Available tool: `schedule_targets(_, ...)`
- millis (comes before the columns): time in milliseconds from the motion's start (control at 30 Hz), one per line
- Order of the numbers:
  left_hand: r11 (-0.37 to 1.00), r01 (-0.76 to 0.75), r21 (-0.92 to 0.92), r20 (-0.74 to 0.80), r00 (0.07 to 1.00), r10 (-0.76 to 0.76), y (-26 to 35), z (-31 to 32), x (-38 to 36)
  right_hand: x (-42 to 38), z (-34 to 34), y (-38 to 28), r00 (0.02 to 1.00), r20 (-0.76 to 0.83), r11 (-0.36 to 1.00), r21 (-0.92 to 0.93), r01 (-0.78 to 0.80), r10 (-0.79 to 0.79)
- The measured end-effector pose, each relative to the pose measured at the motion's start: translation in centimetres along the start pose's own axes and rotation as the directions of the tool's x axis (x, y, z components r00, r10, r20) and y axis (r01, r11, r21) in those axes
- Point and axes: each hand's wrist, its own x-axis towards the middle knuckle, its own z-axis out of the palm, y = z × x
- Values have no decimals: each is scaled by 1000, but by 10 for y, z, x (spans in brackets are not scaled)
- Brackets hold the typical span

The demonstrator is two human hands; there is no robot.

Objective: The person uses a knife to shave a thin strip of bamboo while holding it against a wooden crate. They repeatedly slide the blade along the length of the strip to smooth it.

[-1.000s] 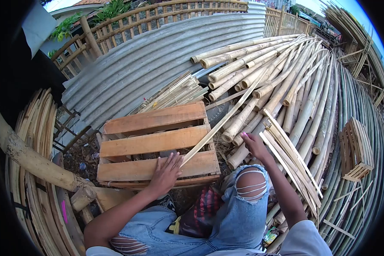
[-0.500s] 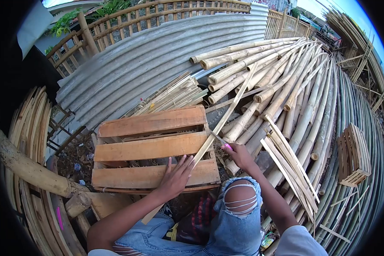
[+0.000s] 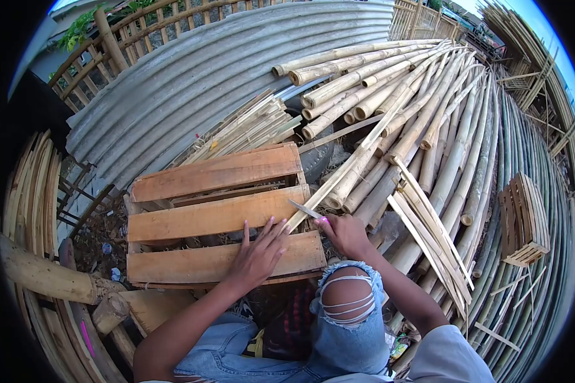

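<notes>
My right hand (image 3: 346, 236) is closed around the pink handle of a knife (image 3: 305, 209), whose blade points left and lies across a pale bamboo strip (image 3: 336, 182). The strip slants over the right side of an upturned wooden crate (image 3: 217, 214), its far end resting towards the bamboo poles. My left hand (image 3: 259, 253) lies palm down on the crate's slats, fingers stretched out, with the fingertips at the strip's near end. Whether they press on the strip is hard to see.
Long bamboo poles (image 3: 406, 118) fan out ahead and right. Split strips (image 3: 431, 236) lie beside my right arm, and a bundle of strips (image 3: 243, 131) sits behind the crate. A smaller crate (image 3: 524, 220) stands right. Corrugated sheeting (image 3: 191, 83) and a thick pole (image 3: 48, 268) are left.
The knife and my right hand have moved down and slightly left along the strip, towards my left hand. My left hand has shifted slightly left. The camera view has tilted a little downward.
</notes>
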Motion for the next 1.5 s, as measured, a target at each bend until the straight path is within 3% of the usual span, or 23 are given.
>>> schedule_targets(100, 999, 12, -51, -8, 1000, -12, 1, -1, 0, 7, -5, 3, 999, 45, 997, -78, 18, -14)
schedule_targets(167, 997, 20, -70, -8, 1000, -21, 0, -2, 0, 19, -10, 21, 995, -97, 980, -198, -16, -3)
schedule_targets(233, 996, 18, -91, -15, 1000, -20, 1, -2, 1, 45, -16, 60, 967, -212, 967, -178, -180, 141)
schedule_targets(333, 993, 52, -109, -26, 998, -55, 4, -1, 3, 57, -18, 77, 946, -279, 964, -156, -215, 165)
schedule_targets(367, 994, 54, -94, -27, 998, -57, 4, -1, 3, 50, -21, 56, 938, -248, 957, -98, -272, 241)
schedule_targets(533, 998, 50, -40, -42, 998, -52, 6, 1, 1, 12, -11, 9, 1000, 7, 982, -187, -6, 8)
schedule_targets(633, 1000, 20, 7, -68, 997, -19, 6, 5, 1, 34, -27, 35, 1000, -27, 951, -308, -8, 0)
schedule_targets(700, 999, 12, 36, -69, 998, -10, 5, 5, 2, 67, -43, 83, 984, -166, 935, -334, -120, 67)
schedule_targets(767, 1000, 17, 16, -74, 997, -16, 6, 6, 2, 82, -57, 94, 978, -199, 917, -376, -134, 62)
schedule_targets(800, 1000, 26, -10, -76, 997, -27, 6, 6, 3, 78, -54, 86, 979, -164, 940, -299, -162, 117)
schedule_targets(900, 1000, 25, 3, -56, 998, -25, 5, 5, 2, 46, -29, 42, 999, -50, 972, -233, 7, -19)
schedule_targets(967, 1000, 22, 7, -61, 998, -21, 4, 6, 3, 26, -19, 12, 996, 84, 971, -239, -21, 43)
schedule_targets(1033, 1000, 19, 13, -59, 998, -18, 5, 7, 2, 25, -29, 6, 994, 111, 963, -267, 35, -6)
schedule_targets(1100, 999, 21, -26, -77, 997, -23, 5, 8, 2, 41, -34, 28, 995, 85, 945, -319, 72, -47)
schedule_targets(1233, 1000, 14, -1, -78, 997, -14, 1, 8, 1, 106, -79, 139, 964, -237, 850, -475, -226, 124)
schedule_targets(1300, 1000, -14, 14, -38, 999, 15, 0, 6, 2, 109, -93, 159, 950, -296, 857, -461, -231, 97)
schedule_targets(1333, 999, -18, 27, -32, 999, 19, 0, 5, 2, 109, -89, 166, 967, -240, 890, -420, -180, 83)
schedule_targets(1367, 1000, -15, 26, -38, 999, 16, -1, 5, 1, 102, -75, 167, 946, -245, 857, -513, 57, -210)
schedule_targets(1400, 1000, -5, 18, -42, 999, 5, 0, 7, 1, 89, -66, 145, 944, -218, 876, -468, 120, -246)
schedule_targets(1433, 1000, 4, 8, -46, 999, -4, 0, 8, 2, 73, -62, 108, 993, -114, 958, -286, -36, 3)
schedule_targets(1467, 1000, 2, 2, -47, 999, -2, 0, 9, 3, 61, -33, 108, 994, -99, 974, -219, -61, 40)
schedule_targets(1500, 1000, 18, -13, -46, 999, -18, 0, 9, 3, 39, -33, 60, 990, -40, 987, -82, -137, 134)
